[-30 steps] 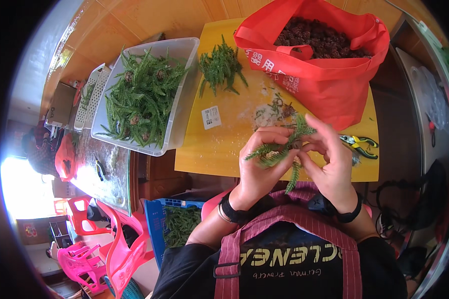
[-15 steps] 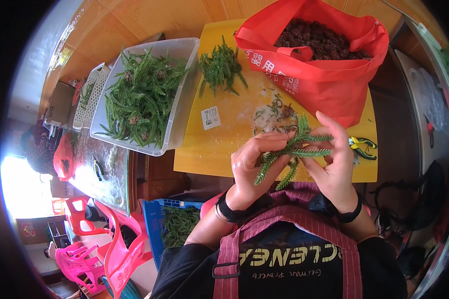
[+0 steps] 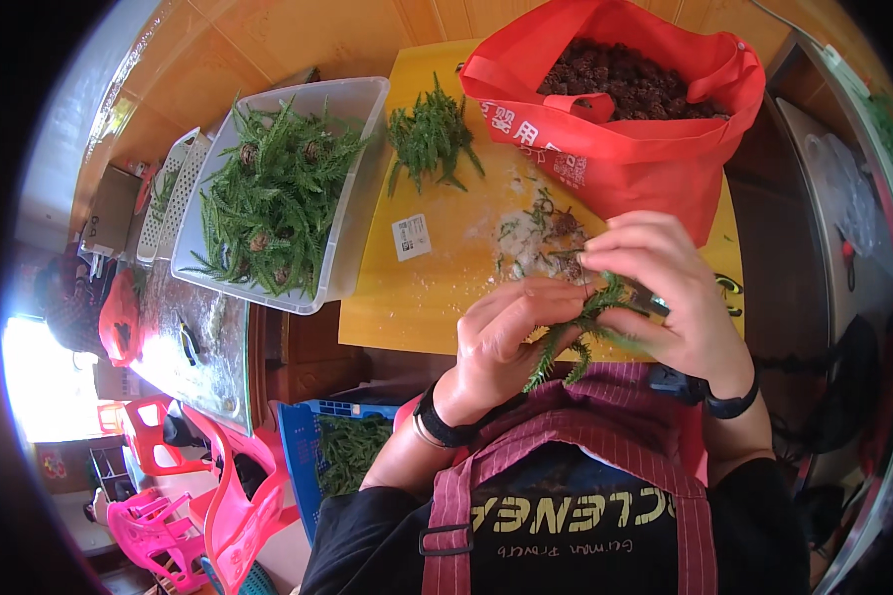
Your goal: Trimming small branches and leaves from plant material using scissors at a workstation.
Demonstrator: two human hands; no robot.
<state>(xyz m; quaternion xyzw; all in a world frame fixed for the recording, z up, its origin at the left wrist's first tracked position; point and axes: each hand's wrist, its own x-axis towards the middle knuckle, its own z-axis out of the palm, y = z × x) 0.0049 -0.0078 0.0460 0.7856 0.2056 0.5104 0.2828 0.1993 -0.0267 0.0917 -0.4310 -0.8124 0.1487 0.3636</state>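
Observation:
My left hand (image 3: 496,337) is closed on a green artificial pine sprig (image 3: 575,345), whose needled tips hang below the fingers and fan to the right. Thumb and fingertips of my right hand (image 3: 687,302) are pinched together just above the sprig. A thin dark strand seems to run from that pinch to the sprig, too fine to make out. Under the hands is a yellow board (image 3: 367,297). White crumbs (image 3: 526,243) and brown cone bits lie on it just beyond my fingers.
A clear plastic bin (image 3: 352,213) of pine sprigs with cones stands at the left. A sprig bunch (image 3: 432,139) lies beside it. The red bag (image 3: 655,174) at the back right holds pine cones (image 3: 620,79). Pliers (image 3: 729,288) sit partly behind my right hand. A blue crate (image 3: 298,446) stands lower left.
My right hand has gone from spreading the sprig's branches to a raised pinch above it. The sprig has turned in my left hand, and the right hand now covers much of the pliers.

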